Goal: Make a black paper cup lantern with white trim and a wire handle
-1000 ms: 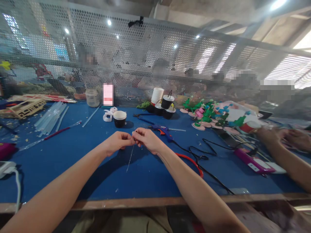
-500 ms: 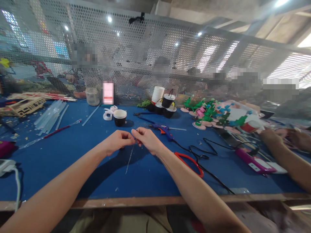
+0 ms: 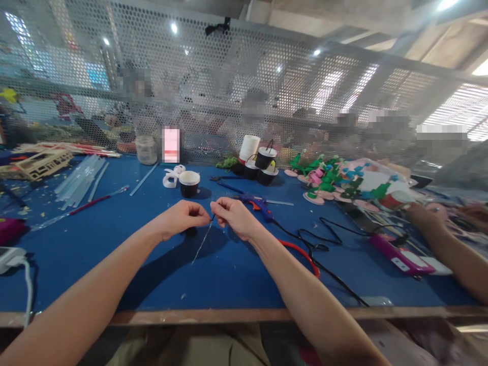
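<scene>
Over the blue table (image 3: 114, 254), my left hand (image 3: 182, 218) and my right hand (image 3: 235, 217) meet fingertip to fingertip. Both pinch the top end of a thin pale wire (image 3: 201, 244), which hangs down and to the left towards the tabletop. A small dark bit shows between the fingertips; I cannot make out what it is. A black paper cup (image 3: 189, 183) stands just behind my hands, and a blue glue gun (image 3: 256, 204) lies to the right of my right hand.
Red-handled scissors (image 3: 303, 254) and a black cable (image 3: 324, 244) lie under and beside my right forearm. Clear glue sticks (image 3: 78, 180) lie far left, stacked cups (image 3: 257, 162) and green-pink foam flowers (image 3: 328, 180) at the back. Another person's arm (image 3: 446, 249) rests at right by a pink device (image 3: 396, 256). Perforated screen (image 3: 229, 91) behind.
Both hands have lifted slightly and drawn a little apart, still pinching the wire. The wire's lower end has swung a bit to the left.
</scene>
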A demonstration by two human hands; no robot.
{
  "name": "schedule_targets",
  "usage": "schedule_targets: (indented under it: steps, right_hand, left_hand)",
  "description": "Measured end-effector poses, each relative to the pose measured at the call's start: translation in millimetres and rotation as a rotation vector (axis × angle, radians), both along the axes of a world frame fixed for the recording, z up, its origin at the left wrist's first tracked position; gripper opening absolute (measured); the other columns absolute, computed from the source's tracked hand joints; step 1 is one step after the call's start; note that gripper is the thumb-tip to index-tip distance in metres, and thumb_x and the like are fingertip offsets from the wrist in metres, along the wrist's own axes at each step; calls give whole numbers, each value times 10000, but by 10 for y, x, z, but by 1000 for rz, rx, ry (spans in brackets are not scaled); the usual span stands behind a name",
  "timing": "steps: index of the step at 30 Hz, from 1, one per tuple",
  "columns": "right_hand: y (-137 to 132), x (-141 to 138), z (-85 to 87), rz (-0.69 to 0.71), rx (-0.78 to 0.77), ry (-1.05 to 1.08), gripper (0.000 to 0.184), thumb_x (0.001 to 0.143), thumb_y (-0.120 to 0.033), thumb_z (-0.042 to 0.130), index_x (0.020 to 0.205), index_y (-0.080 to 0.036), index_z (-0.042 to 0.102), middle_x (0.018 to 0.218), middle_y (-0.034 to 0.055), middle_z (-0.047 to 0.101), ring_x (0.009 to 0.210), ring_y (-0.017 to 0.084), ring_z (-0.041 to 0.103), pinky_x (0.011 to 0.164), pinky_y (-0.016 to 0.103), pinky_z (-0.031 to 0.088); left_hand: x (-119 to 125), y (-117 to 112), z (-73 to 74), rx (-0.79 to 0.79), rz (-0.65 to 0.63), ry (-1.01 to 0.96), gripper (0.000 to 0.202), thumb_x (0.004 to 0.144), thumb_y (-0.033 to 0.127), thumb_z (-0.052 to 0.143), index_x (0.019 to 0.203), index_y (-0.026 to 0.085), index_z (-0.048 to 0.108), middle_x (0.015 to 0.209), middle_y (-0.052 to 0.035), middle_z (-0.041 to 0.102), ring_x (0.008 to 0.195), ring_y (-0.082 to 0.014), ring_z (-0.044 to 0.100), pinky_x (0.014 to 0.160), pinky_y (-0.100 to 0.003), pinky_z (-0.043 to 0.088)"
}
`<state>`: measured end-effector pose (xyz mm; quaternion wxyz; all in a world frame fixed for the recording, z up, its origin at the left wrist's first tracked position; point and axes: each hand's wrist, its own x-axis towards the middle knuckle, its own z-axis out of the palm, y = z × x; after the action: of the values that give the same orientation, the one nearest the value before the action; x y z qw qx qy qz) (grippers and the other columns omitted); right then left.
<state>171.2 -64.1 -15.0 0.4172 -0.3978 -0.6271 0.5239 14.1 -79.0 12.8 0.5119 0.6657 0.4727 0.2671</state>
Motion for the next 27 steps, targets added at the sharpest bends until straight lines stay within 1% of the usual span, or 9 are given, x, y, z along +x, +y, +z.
schedule_targets:
  steps: [6,11,14,17,21,24,27]
  right_hand:
    - [-10,-10,-5,-23,28,-54,329,681,-443,578,554,-175,436,380,-94,401,356,47,357,389,193,275]
    - [-26,-29,-10,-39,36,-64,347,675,-450,590,541,-171,433,360,-96,386,339,42,329,369,190,236]
    - [-32,-39,0,4,19,-27,331,676,-466,577,590,-166,468,420,-80,438,376,50,376,382,189,290]
    - [-24,-46,4,49,-6,25,318,646,-464,601,655,-166,490,501,-63,492,429,60,431,408,195,352]
    - [-11,-49,6,54,-30,73,327,628,-462,612,623,-172,461,479,-70,468,422,55,426,404,190,350]
    - [-13,-48,20,83,-43,94,327,618,-467,614,651,-168,486,530,-54,498,450,61,456,422,199,373]
    - [-14,-51,33,90,-40,86,324,612,-462,619,653,-166,495,546,-48,506,463,65,469,433,205,385]
  left_hand:
    - [59,-14,-68,40,43,7,186,569,292,617,568,126,533,506,62,447,501,-65,335,498,-216,234]
    - [94,-32,-96,58,89,-8,151,580,265,572,541,131,514,510,56,454,521,-75,355,517,-220,253]
    - [98,-40,-82,49,93,-25,143,580,258,562,528,135,512,496,64,433,508,-72,345,503,-216,238]
    - [92,-40,-69,45,110,-22,150,582,268,569,528,139,513,480,72,411,482,-65,320,483,-215,216]
    - [72,-37,-53,60,132,-15,168,588,282,576,525,145,500,474,80,388,453,-57,282,461,-214,193]
    - [48,-32,-38,50,139,-13,170,594,290,571,532,148,501,456,86,364,429,-52,254,446,-213,182]
    - [25,-17,-42,70,146,-9,165,594,289,570,543,144,509,473,76,396,438,-54,280,449,-210,204]
